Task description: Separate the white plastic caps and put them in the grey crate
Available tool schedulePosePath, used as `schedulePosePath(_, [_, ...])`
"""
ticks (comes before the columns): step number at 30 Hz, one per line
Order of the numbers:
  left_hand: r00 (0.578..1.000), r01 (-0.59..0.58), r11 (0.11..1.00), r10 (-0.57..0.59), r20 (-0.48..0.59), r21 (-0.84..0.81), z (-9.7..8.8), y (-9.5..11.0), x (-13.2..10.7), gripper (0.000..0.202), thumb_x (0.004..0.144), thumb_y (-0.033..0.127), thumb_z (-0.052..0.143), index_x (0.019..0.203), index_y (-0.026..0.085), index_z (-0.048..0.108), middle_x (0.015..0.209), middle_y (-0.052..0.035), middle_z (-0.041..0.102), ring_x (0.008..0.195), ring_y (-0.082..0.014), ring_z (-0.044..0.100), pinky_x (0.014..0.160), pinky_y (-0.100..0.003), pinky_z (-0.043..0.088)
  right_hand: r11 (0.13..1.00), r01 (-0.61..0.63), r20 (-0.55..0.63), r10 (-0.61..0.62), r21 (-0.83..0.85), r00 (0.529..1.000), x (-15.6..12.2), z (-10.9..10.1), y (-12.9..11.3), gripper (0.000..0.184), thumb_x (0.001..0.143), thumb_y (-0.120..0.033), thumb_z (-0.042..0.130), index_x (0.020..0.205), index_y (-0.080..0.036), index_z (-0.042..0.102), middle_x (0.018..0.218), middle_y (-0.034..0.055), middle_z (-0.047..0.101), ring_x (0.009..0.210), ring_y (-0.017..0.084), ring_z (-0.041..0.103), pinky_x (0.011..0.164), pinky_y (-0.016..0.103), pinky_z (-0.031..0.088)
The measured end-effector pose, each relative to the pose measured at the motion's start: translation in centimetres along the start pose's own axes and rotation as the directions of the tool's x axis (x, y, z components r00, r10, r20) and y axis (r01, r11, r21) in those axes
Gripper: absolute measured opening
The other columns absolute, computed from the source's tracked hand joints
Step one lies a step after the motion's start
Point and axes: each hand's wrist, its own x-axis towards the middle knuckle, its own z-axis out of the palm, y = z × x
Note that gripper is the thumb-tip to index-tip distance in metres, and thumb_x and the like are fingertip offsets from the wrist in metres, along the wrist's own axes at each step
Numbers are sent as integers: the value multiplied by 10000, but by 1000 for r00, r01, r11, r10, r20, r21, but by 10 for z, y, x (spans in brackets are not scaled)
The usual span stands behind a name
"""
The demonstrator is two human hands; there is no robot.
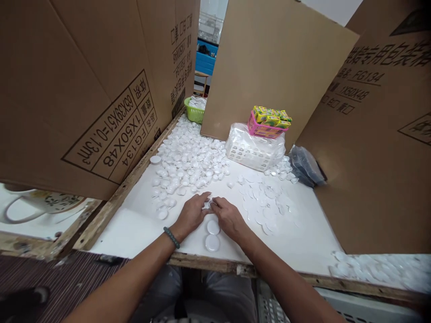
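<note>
At the middle of the white tabletop, my left hand (193, 211) and my right hand (228, 217) meet, fingers closed on a small white plastic piece (208, 203). The fingers hide much of its shape. Between my wrists lie two round white discs, a nearer one (212, 243) and a farther one (213, 227), edge to edge. A heap of small rounded white pieces (188, 157) spreads beyond my left hand. To the right of my right hand is a loose scatter of thin flat white discs (266, 202). My left wrist wears a beaded bracelet (171, 237).
Tall cardboard sheets stand on the left (101, 89), at the back (269, 58) and on the right (377, 157). A plastic-wrapped pack (252, 152) carries a pink basket (267, 131) of yellow boxes. A green basket (193, 114) sits behind. A wooden edge (208, 262) borders the table.
</note>
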Motion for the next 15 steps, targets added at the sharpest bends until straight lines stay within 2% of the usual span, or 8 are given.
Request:
schedulePosePath(3, [1000,-11,1000,11,0,-19,0,-2,0,470,773,207,601,1225,170,479,932,-62,606,805,-168,561,749,-288,449,999,31,-24,-31,-8,999,-2,4,4,226,884,-119,421,989,-158,617,984,91,609,837,183,532,730,307,442])
schedulePosePath(5, [1000,-19,998,20,13,-55,-1,-2,1,488,755,233,622,1222,188,488,934,-55,606,798,-167,561,747,-287,447,998,3,-74,2,63,997,-2,7,8,231,882,-139,442,984,-184,645,1014,82,627,855,183,554,753,317,445])
schedulePosePath(8, [1000,7,983,-2,29,-185,-6,-1,2,433,738,287,637,1153,209,540,925,-39,623,789,-161,572,740,-275,444,932,-141,-140,197,333,970,-2,11,11,236,883,-186,461,957,-226,682,1003,48,661,882,167,598,777,296,466])
schedulePosePath(10, [997,76,940,-63,48,-332,-10,1,3,361,745,331,623,1073,190,570,831,-21,640,736,-151,582,696,-257,445,813,-268,-110,373,516,921,-3,10,10,251,892,-242,454,1020,-240,669,957,30,685,858,157,622,766,280,487])
schedulePosePath(12, [986,167,879,-143,87,-446,-13,3,6,319,742,366,614,988,166,579,666,11,614,621,-135,567,606,-235,431,720,-343,-59,469,603,881,-5,7,9,300,902,-293,433,1136,-248,614,976,25,689,866,160,628,775,288,496])
schedulePosePath(13, [977,214,854,-182,112,-474,-14,4,8,311,731,373,620,949,156,579,589,28,584,558,-125,545,559,-225,414,715,-343,-46,464,610,885,-6,6,9,319,900,-309,437,1175,-249,589,1005,29,682,895,166,619,796,300,492])
schedulePosePath(15, [951,310,810,-257,174,-498,-14,7,12,313,693,374,648,891,144,572,494,52,531,467,-109,497,492,-213,380,764,-279,-46,374,582,926,-9,3,11,337,880,-314,487,1199,-246,573,1053,45,660,968,182,581,845,325,473])
